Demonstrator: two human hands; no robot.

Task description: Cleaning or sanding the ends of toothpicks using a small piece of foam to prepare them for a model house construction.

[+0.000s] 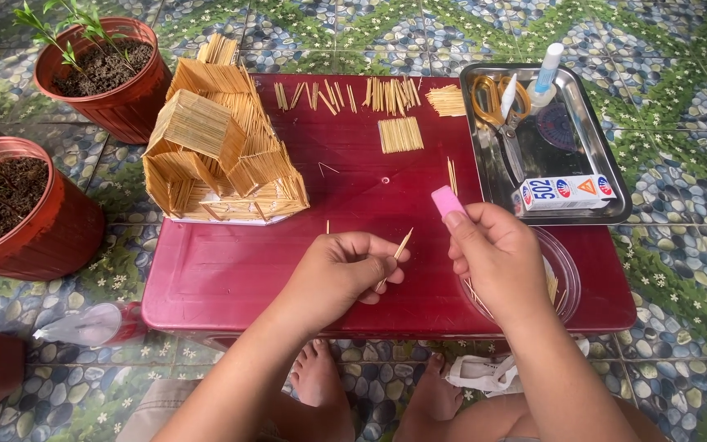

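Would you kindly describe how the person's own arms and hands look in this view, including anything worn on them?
Both arms are bare from the forearms down, with no sleeves in view. The left hand and right hand wear no gloves, and no rings, watch or bracelets are visible. The fingernails look short and unpainted.

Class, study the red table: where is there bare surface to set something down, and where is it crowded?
Bare room: the red table in front of the toothpick house, left of the left hand, and its centre between the house and the metal tray. Crowded: the far edge with toothpick piles, and the tray.
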